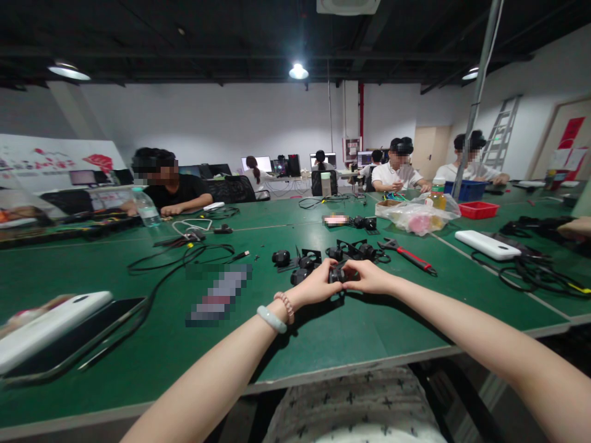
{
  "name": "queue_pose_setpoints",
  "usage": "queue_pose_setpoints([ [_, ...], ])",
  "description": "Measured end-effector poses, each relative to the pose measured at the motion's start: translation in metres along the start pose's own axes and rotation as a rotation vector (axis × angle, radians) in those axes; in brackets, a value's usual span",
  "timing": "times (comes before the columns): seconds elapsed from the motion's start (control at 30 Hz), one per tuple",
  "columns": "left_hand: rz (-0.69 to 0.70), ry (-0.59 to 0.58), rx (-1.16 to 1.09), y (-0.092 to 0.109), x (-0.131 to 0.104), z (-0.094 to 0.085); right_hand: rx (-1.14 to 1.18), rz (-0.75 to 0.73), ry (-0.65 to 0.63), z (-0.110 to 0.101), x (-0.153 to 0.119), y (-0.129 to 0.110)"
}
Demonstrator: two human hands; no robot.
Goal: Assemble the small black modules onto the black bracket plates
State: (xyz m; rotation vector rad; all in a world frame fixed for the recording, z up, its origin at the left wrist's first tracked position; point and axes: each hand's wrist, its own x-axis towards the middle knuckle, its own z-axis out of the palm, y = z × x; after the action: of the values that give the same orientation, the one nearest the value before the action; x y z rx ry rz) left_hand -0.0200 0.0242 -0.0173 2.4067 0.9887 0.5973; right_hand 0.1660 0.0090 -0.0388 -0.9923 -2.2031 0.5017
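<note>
Near the middle of the green table, my left hand and my right hand meet around a small black part. The fingers of both hands are curled against its sides. A beaded bracelet and a pale bangle circle my left wrist. Just beyond my hands lie more black parts with round housings and flat plates, among them one to the left and one behind my right hand. Red-handled pliers rest to the right of them.
A white power bank and cables lie at right; a dark tablet-like device at left. Black cable curls at left. Farther back are a bottle, a plastic bag, a red tray and seated people.
</note>
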Motion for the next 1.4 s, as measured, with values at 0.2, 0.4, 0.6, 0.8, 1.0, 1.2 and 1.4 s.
queue_pose_setpoints([
  [0.2,-0.005,-0.001,0.003,0.0014,-0.0004,-0.0001,-0.030,-0.005,-0.017,-0.0005,0.0010,0.0018],
  [0.4,0.005,0.002,0.012,-0.0027,0.0007,0.0019,-0.106,-0.020,-0.035,-0.0014,0.0014,0.0016],
  [0.6,0.009,0.004,0.005,-0.0044,0.0007,0.0029,-0.176,-0.024,-0.036,0.0001,0.0015,0.0025],
  [0.8,0.000,0.002,0.009,-0.0048,0.0009,0.0028,-0.182,0.010,-0.103,0.0011,-0.0004,0.0019],
  [1.0,0.009,0.005,0.009,-0.0056,0.0007,0.0026,-0.189,0.009,-0.147,-0.0004,-0.0015,0.0003],
  [1.2,0.020,0.010,-0.007,-0.0040,0.0009,0.0024,-0.214,-0.025,-0.165,-0.0008,-0.0028,0.0007],
  [1.4,0.022,0.002,0.001,-0.0035,0.0004,0.0024,-0.193,-0.014,-0.183,-0.0005,-0.0034,-0.0007],
])
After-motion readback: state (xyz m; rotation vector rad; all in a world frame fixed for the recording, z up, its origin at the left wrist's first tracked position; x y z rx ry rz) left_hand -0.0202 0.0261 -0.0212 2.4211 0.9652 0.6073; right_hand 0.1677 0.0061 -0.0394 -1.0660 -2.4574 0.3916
